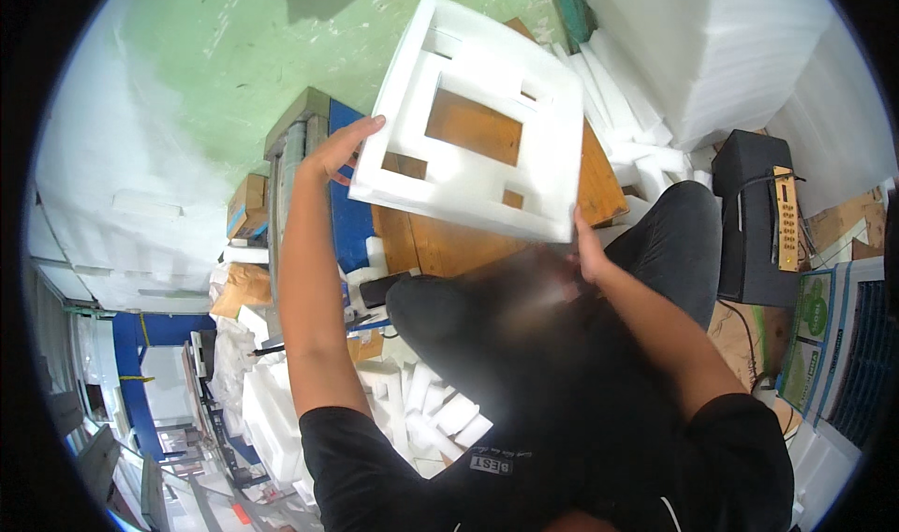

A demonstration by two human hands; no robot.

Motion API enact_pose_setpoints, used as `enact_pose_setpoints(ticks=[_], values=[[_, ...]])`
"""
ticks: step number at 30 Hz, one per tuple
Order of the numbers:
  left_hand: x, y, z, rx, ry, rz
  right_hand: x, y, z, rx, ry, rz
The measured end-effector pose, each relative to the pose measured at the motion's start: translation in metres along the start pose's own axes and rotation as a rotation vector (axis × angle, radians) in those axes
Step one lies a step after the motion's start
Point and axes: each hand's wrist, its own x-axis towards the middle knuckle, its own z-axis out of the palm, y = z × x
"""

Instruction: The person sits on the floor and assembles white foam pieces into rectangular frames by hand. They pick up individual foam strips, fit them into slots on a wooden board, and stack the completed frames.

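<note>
A white foam packing tray (473,199) with raised walls is held up in front of me, tilted. It has a large rectangular cut-out in the middle and smaller openings around it. My left hand (348,150) grips its left side, thumb on the rim and fingers curling behind. At the near right corner, my right hand (588,248) holds the tray by its edge; some of those fingers are hidden. Through the openings and below the tray shows a brown wooden table (421,242).
Foam offcuts (449,415) lie on the floor at my left. More foam strips (618,92) lean beyond the table at right. A black speaker (754,214) stands to the right, near a boxed appliance (833,345). A cardboard box (248,206) is at left.
</note>
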Motion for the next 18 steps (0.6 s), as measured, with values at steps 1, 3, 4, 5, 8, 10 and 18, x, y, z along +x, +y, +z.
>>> enact_pose_setpoints(ticks=[1,3,4,5,8,10,18], values=[[0.002,-0.013,0.007,-0.011,0.001,-0.028,-0.005,-0.007,0.006,0.148,-0.064,0.136],[0.002,-0.027,0.017,-0.091,0.025,-0.060,0.011,-0.021,-0.004,0.135,-0.170,0.053],[0.001,-0.033,0.020,-0.135,0.042,-0.075,0.017,-0.025,-0.012,0.126,-0.227,0.010],[-0.007,-0.030,0.033,-0.139,0.115,-0.106,0.018,-0.026,-0.018,0.132,-0.252,-0.045],[-0.006,-0.054,0.045,-0.504,0.037,0.155,-0.001,-0.031,-0.003,0.252,-0.200,-0.027],[-0.020,-0.056,0.048,-0.589,0.010,0.143,-0.015,-0.042,0.002,0.266,-0.268,-0.041],[-0.048,-0.055,0.070,-0.641,0.086,0.115,-0.013,-0.069,0.005,0.313,-0.290,-0.136]])
